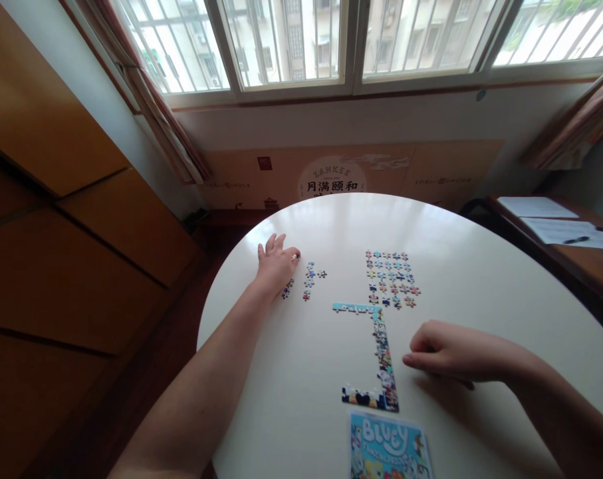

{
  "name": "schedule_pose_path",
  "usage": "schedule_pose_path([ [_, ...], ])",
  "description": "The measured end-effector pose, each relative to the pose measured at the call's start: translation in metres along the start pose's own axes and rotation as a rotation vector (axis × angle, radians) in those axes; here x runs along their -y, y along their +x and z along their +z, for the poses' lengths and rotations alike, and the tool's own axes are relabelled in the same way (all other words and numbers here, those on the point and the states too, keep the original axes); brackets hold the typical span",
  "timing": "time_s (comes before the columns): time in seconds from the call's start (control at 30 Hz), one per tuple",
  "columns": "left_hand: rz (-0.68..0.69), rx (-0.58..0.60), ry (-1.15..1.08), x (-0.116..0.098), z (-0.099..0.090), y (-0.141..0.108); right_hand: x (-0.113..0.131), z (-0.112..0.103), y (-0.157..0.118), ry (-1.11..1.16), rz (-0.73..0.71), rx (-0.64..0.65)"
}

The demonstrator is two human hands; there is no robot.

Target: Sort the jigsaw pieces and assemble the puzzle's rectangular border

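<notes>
Toward the left edge of the table (451, 266), our left hand (275, 266) pinches a puzzle piece (294, 257) in a narrow grip. Our right hand (439, 349) curls beside the partial puzzle frame (383, 352); its grip we cannot tell. Loose pieces (400, 276) lie in rows beyond.

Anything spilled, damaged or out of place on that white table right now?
Nothing stands out as spilled or damaged. The loose puzzle pieces lie in rough rows, slightly uneven toward the bottom. The joined section has its left side open, which looks merely unfinished.
</notes>
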State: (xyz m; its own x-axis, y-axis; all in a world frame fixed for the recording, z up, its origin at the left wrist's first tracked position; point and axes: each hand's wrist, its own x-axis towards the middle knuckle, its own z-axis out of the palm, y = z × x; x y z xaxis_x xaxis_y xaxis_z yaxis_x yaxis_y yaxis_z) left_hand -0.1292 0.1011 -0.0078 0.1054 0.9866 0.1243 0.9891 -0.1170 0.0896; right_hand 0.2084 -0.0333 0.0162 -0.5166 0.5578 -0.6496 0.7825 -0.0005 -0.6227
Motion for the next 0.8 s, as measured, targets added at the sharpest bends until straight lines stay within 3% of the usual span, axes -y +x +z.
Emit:
schedule_pose_path([
  [0.17, 0.055, 0.092, -0.015, -0.003, -0.008, 0.001, -0.009, -0.003, 0.003, 0.012, -0.033, 0.015],
  [0.4, 0.206, 0.051, -0.092, 0.006, -0.011, 0.009, -0.012, -0.009, -0.005, 0.041, -0.056, 0.075],
  [0.47, 0.256, 0.03, -0.219, 0.009, -0.012, 0.009, -0.012, -0.011, -0.009, 0.027, -0.063, 0.08],
  [0.57, 0.272, -0.099, -0.435, 0.009, -0.017, 0.002, -0.012, -0.014, -0.014, -0.03, -0.064, 0.078],
  [0.67, 0.295, -0.168, -0.597, -0.001, -0.027, -0.012, -0.008, -0.014, -0.018, -0.135, -0.095, -0.051],
  [0.8, 0.384, -0.095, -0.716, -0.024, -0.038, -0.033, 0.004, -0.005, -0.018, -0.296, -0.255, -0.369],
])
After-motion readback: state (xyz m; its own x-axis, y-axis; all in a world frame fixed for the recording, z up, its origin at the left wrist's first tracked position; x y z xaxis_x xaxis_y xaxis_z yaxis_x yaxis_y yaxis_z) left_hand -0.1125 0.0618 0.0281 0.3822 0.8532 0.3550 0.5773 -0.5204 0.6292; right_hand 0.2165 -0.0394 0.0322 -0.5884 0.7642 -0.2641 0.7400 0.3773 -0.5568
